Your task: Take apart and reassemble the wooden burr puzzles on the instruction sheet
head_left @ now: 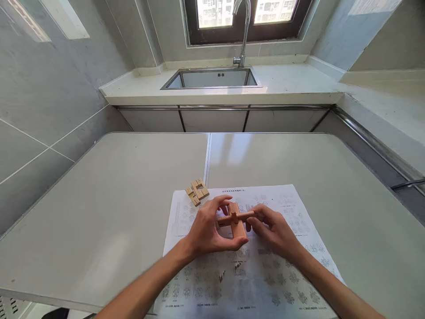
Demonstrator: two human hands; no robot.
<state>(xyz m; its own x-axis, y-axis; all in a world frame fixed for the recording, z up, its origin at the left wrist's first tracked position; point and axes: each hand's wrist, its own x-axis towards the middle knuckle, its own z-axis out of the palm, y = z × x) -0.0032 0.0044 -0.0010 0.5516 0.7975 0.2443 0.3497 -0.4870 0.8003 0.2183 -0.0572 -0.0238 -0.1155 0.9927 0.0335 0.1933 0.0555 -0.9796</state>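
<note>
Above the paper (252,283), the left hand (210,228) is curled around the wooden cross (238,230), with its thumb at the near end of the fat block, maybe to keep it still. The right hand (274,228) pinches the end of the stick that pokes out sideways, perhaps to hold it straight, while the pale wood pieces (200,189) sit at the paper's far left corner, maybe to be out of the way but easy to reach. Tiny pictures and rows of words cover the paper, too small to read.

Blocks (197,191) behind left hand (212,226)
</note>
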